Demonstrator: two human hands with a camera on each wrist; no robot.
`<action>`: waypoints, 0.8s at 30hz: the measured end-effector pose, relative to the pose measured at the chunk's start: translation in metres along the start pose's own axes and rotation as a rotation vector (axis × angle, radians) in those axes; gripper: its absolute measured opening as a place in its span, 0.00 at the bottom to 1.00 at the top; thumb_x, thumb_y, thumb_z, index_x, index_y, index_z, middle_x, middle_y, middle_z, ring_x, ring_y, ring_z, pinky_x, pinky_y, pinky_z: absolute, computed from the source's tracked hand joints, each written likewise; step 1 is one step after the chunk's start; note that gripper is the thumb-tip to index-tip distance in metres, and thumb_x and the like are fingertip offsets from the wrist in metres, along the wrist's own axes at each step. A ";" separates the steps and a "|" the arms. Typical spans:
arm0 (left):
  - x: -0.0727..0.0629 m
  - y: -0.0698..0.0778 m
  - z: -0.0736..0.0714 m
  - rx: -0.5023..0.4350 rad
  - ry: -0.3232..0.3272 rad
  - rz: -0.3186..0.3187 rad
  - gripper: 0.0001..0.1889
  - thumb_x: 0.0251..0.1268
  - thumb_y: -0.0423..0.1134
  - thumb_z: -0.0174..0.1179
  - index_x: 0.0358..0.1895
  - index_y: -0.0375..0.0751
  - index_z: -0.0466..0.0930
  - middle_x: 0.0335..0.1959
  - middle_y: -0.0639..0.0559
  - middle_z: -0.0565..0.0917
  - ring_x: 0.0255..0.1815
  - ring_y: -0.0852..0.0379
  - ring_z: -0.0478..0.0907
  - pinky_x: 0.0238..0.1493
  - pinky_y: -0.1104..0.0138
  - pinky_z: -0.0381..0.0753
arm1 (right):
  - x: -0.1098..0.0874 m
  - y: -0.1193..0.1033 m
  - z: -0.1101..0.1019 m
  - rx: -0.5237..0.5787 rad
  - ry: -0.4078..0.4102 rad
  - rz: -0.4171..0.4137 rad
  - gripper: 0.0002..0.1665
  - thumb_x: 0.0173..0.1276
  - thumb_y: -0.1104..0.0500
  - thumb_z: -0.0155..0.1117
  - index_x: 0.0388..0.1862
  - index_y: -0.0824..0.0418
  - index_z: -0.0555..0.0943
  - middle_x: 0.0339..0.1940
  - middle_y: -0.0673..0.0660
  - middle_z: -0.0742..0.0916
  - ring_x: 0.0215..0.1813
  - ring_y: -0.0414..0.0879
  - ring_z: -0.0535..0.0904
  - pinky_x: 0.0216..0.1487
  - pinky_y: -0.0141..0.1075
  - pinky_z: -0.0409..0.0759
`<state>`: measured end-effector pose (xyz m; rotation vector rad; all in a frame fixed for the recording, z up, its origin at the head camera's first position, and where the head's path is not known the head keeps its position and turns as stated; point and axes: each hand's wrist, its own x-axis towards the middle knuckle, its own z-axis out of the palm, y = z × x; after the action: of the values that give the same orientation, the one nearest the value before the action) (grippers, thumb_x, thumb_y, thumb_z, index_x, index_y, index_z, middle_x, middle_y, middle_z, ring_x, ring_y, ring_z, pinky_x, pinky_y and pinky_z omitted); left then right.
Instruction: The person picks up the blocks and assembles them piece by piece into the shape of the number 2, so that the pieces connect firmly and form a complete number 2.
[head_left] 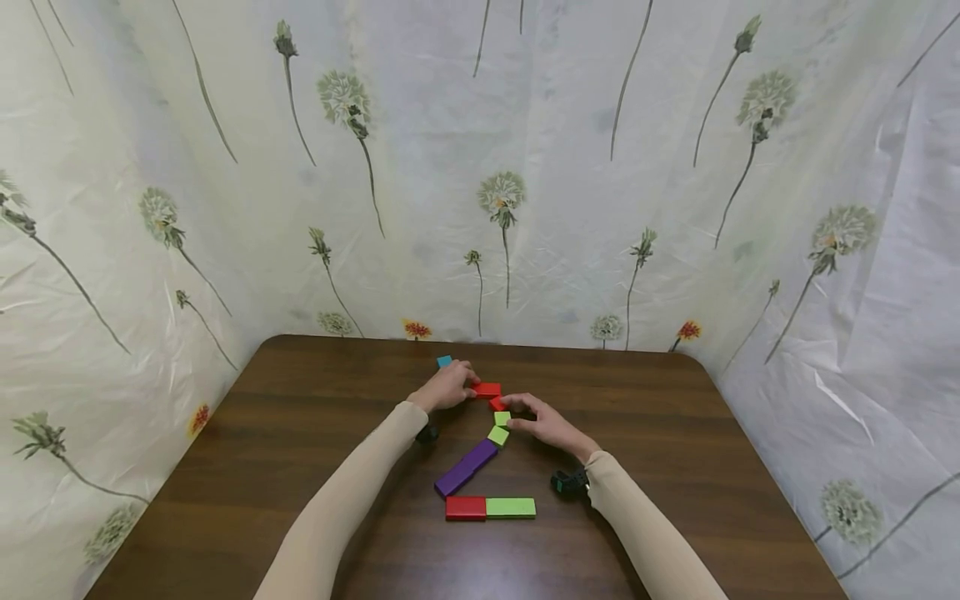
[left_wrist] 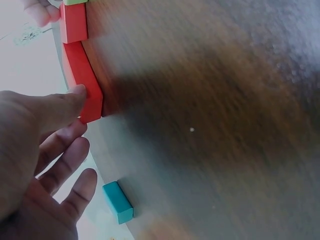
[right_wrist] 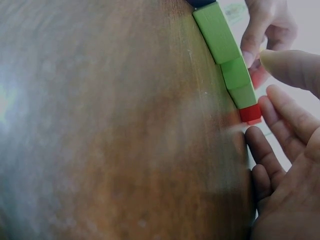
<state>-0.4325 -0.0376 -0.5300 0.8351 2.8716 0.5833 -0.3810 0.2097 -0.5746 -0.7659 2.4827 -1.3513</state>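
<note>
My left hand (head_left: 447,387) pinches the left end of a long red block (head_left: 490,389) lying near the back of the table. In the left wrist view its thumb lies on the near side of that block, with the other fingers behind. A shorter red block (head_left: 497,404) continues the row, followed by two light green blocks (head_left: 502,418). My right hand (head_left: 551,423) is beside these on the right, fingers loosely extended and holding nothing. In the right wrist view its fingertips are close to the red piece (right_wrist: 250,113) at the end of the green blocks.
A blue block (head_left: 445,361) lies just beyond the left hand. From the green blocks a purple strip (head_left: 467,468) slants toward the front left. Nearer still, a red block (head_left: 466,508) and a light green block (head_left: 511,507) lie end to end. A flowered curtain (head_left: 420,167) hangs behind the table.
</note>
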 end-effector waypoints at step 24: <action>0.001 -0.003 -0.005 -0.107 0.036 0.022 0.17 0.69 0.42 0.58 0.55 0.35 0.81 0.51 0.46 0.78 0.53 0.50 0.72 0.56 0.59 0.73 | 0.002 -0.001 0.000 0.041 0.023 0.087 0.25 0.76 0.40 0.45 0.65 0.47 0.73 0.65 0.50 0.76 0.68 0.50 0.68 0.68 0.52 0.63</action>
<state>-0.4358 -0.0409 -0.5269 0.8501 2.8362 0.7550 -0.3821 0.2080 -0.5739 -0.6290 2.4671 -1.3835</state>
